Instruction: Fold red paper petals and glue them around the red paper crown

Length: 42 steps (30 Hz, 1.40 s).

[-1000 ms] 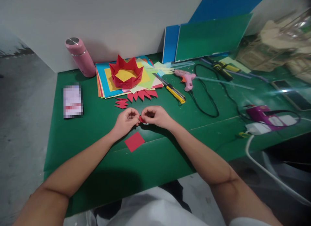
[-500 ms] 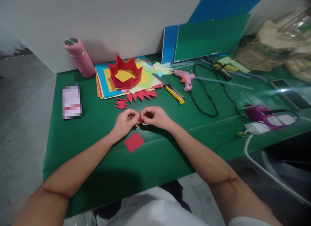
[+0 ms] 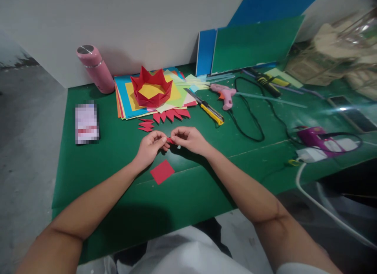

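Between my two hands is a small folded piece of red paper [image 3: 170, 140], mostly covered by fingers. My left hand [image 3: 151, 147] pinches its left end, and my right hand [image 3: 188, 139] pinches its right end, just above the table. A flat red paper square [image 3: 162, 172] lies below my hands, towards the table's front edge. Beyond them rest several folded red paper points [image 3: 146, 125] and another row of red folded pieces [image 3: 171, 115]. A red folded-paper ring with pointed tips [image 3: 151, 87] sits on a stack of coloured paper [image 3: 123, 97].
A pink bottle [image 3: 96, 69] stands at the back left, above a blurred-out object [image 3: 87, 123]. Right of the paper lie a yellow utility knife [image 3: 210, 111] and a pink glue gun [image 3: 224, 94] with its black cord. A purple device [image 3: 313, 138] and a phone [image 3: 353, 114] are farther right.
My fingers have shifted slightly on the folded red paper, and more of it shows between them. My right hand looks a little more flattened. Everything else stays put.
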Each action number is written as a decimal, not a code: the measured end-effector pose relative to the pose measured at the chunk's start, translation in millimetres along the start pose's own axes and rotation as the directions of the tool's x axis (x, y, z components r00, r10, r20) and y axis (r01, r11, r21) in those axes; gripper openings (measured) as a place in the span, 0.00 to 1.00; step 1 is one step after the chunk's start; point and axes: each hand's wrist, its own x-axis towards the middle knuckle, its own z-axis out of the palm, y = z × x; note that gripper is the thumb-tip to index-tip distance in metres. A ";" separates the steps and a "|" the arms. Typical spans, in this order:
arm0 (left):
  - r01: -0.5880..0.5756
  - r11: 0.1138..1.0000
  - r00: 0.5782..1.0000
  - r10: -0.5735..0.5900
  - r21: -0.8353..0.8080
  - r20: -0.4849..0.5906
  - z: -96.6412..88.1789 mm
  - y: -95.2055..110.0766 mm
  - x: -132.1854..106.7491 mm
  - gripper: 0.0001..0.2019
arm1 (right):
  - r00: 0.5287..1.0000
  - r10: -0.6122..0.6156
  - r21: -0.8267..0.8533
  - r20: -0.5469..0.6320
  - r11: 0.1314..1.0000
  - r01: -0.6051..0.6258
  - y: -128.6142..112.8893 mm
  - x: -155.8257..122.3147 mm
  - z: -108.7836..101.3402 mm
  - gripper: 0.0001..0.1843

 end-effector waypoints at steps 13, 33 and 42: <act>-0.065 0.989 0.997 0.070 0.131 -0.037 3.4 -1.0 -4.4 0.17 | 0.999 -0.030 0.015 -0.020 0.999 0.031 1.0 0.1 -1.5 0.14; 0.081 0.982 0.997 -0.080 0.169 -0.013 3.4 8.8 -4.7 0.19 | 0.977 -0.209 0.001 0.048 0.978 0.209 3.7 -1.1 -0.6 0.16; 0.135 0.987 0.987 -0.125 0.086 -0.105 4.6 12.9 -2.1 0.21 | 0.878 -0.476 -0.367 0.061 0.807 0.463 3.4 1.4 -1.1 0.11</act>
